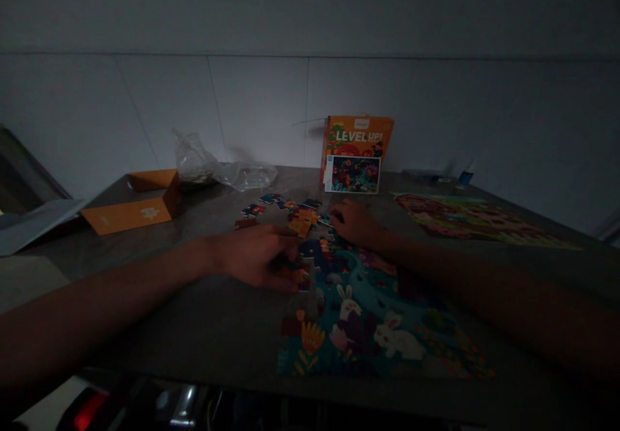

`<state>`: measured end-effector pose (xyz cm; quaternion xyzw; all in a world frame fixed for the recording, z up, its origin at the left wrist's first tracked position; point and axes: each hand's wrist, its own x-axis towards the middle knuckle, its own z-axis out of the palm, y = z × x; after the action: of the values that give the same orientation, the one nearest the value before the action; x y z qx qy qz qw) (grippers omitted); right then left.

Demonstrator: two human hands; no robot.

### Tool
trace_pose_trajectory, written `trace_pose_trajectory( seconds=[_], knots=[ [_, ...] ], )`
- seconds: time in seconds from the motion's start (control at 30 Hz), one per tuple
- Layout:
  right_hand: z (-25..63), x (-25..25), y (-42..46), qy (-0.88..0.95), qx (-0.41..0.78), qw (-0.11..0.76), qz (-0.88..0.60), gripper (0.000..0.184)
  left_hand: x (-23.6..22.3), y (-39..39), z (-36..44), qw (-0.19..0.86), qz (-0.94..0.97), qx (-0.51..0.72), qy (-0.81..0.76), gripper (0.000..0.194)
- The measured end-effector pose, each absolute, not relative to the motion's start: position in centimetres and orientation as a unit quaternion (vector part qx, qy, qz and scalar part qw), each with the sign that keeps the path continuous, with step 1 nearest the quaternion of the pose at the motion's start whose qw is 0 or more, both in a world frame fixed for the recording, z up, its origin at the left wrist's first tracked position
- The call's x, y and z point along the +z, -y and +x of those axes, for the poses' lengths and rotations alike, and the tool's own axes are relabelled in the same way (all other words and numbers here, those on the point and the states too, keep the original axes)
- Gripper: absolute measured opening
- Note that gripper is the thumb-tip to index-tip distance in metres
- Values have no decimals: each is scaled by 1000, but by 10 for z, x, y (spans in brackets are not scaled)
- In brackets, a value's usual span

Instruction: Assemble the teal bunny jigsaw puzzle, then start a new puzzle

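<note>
Left hand (259,255) curled narrowly over a puzzle piece (299,276) at the upper left edge of the half-built rabbit puzzle (368,318) on the dim surface (217,327). Right hand (356,221) laid knuckles-up among the loose pieces (285,208) just beyond the puzzle, grip impossible to tell. Orange puzzle box (357,153) propped against the wall behind.
</note>
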<state>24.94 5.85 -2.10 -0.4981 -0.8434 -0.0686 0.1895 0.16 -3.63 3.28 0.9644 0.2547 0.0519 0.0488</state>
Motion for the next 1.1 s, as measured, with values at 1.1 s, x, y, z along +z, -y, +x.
trace_pose_trajectory(
  seconds=[1.1],
  knots=[
    [248, -20, -56, 848, -72, 190, -490, 21, 24, 29, 2, 127, 946, 92, -285, 41]
  ],
)
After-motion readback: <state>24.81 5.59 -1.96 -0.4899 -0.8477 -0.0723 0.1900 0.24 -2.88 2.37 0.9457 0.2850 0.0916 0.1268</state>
